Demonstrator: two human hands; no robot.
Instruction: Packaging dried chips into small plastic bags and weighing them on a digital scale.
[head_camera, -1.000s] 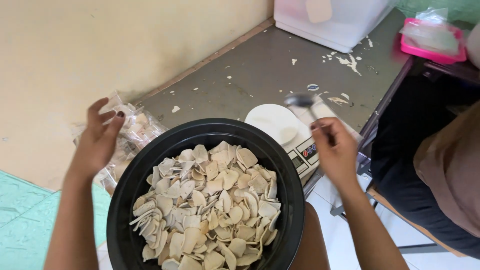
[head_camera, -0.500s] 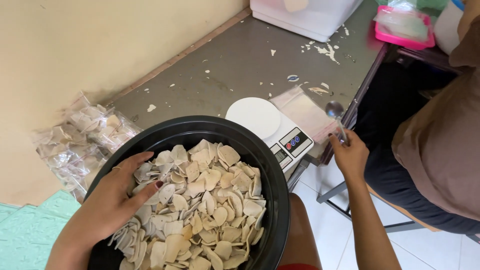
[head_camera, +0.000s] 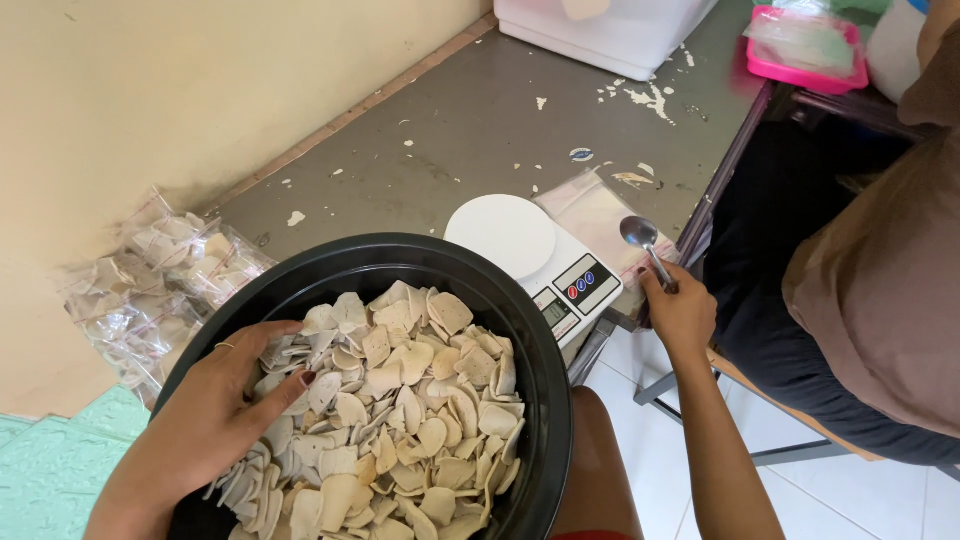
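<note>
My left hand lies in the black bowl at the lower left of the frame, fingers spread and curled loosely over the chips; it is open, pressing on them rather than pinching any one. The chips fill the bowl across the lower middle of the frame, a loose heap of thin, pale, dry discs. I judge them light and brittle, apt to snap under a hard squeeze and to slide over each other, so a cupped scoop from beneath a small bunch would suit better than a grip from above.

My right hand is at the right of centre, closed around the handle of a spoon whose bowl points up the frame. The spoon is stiff metal and is held low on the handle. It hovers over a clear bag lying flat on the grey table, just beside the white scale. The bag looks thin and slippery.

At the left edge, filled packets are piled against the wall. A seated person fills the right side.
</note>
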